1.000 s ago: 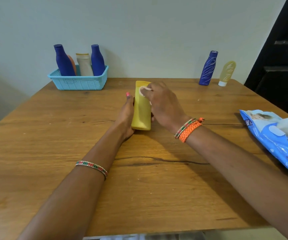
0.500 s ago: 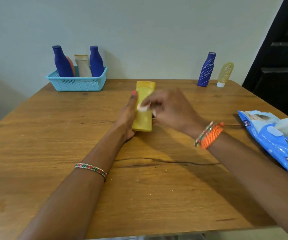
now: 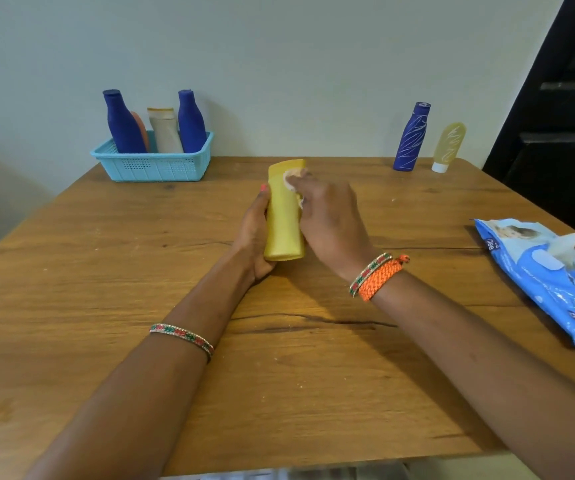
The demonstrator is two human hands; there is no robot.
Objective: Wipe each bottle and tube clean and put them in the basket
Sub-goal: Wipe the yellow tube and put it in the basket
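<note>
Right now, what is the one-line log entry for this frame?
step: wiping | left hand: holds yellow bottle | right hand: rubs wipe near its top | basket: four items | waiting: blue bottle, yellow tube

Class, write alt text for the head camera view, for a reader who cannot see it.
A person's left hand steadies a yellow bottle on a wooden table while the right hand rubs it with a white wipe. A blue basket holds four containers; a blue bottle and yellow tube wait far right.
</note>
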